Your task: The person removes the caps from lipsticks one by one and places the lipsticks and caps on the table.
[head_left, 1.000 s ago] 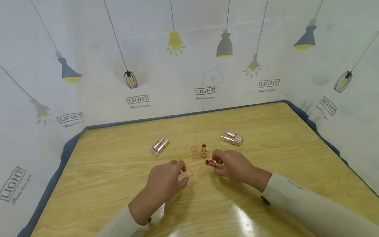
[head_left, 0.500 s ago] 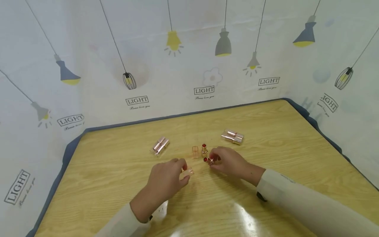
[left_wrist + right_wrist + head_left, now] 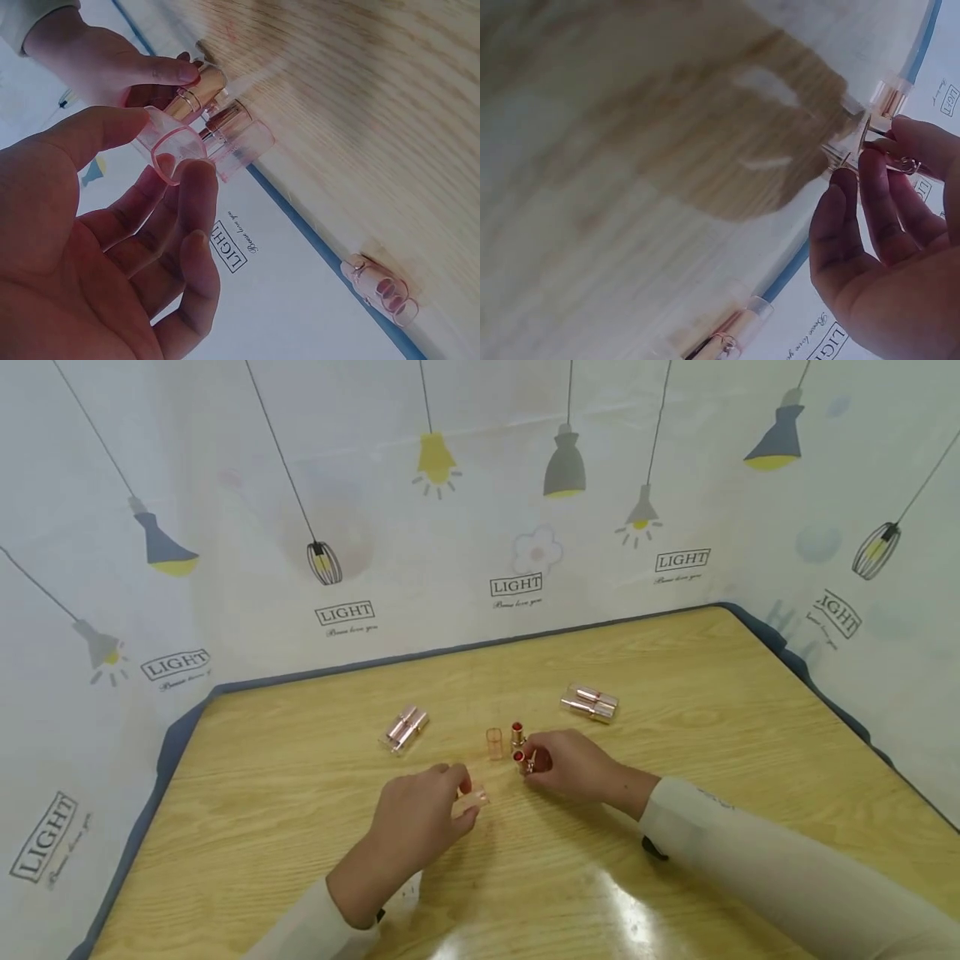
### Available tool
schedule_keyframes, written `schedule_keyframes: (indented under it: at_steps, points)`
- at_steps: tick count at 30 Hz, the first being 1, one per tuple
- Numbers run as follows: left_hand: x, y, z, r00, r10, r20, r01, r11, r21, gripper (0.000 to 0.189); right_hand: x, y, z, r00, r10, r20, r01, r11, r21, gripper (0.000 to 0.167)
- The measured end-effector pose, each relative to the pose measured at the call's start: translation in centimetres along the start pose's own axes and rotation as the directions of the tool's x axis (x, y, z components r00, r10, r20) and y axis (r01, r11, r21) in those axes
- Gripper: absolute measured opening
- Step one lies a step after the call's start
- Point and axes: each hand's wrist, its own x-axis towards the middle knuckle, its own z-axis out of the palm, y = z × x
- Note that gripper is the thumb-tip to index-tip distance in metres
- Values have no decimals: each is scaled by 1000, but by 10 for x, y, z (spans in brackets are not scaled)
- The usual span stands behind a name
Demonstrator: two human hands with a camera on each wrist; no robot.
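Observation:
My left hand [image 3: 420,810] pinches a clear, pink-tinted lipstick cap [image 3: 174,142] between thumb and fingers, just over the table. Its open rim shows in the left wrist view. With thumb and fingertips, my right hand [image 3: 577,768] grips an uncapped gold lipstick [image 3: 521,763], red tip up and nearly upright. Right behind it stands a second uncapped lipstick [image 3: 517,732]; whether the two touch, I cannot tell. To their left a second clear cap [image 3: 494,744] stands on the table. In the right wrist view the fingers partly hide the gripped lipstick.
A pair of capped lipsticks [image 3: 406,729] lies back left on the wooden table [image 3: 300,827]. Another capped pair [image 3: 590,702] lies back right. A printed cloth wall [image 3: 435,543] rises behind the table's far edge.
My right hand has moved left and slightly back, bringing its lipstick from a lying tilt to nearly upright beside the standing one. The left hand has hardly moved.

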Motion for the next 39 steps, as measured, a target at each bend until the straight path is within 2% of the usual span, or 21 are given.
schedule_keyframes:
  at_steps: [13,19,25,31,36,39]
  points:
    - [1,3,3,1000,5,-10,-4,1000,28,24,2,11,-2,999,-53,12,52,999,16,11]
    - [1,4,4,1000,10,-25,-9,1000,24,24,9,18,-4,998,-23,64,21,999,30,13]
    - [2,7,3,1000,-1,13,1,1000,-9,22,13,23,-4,997,8,83,-15,997,76,20]
    - [7,6,4,1000,-4,24,5,999,-44,22,18,23,-5,992,67,109,-80,989,122,23]
    - [13,2,9,995,-46,85,55,993,-106,22,22,21,-2,985,89,146,-111,982,150,26]
    - [18,0,13,991,-76,106,93,982,-165,21,23,20,-1,985,77,153,-100,983,153,26]
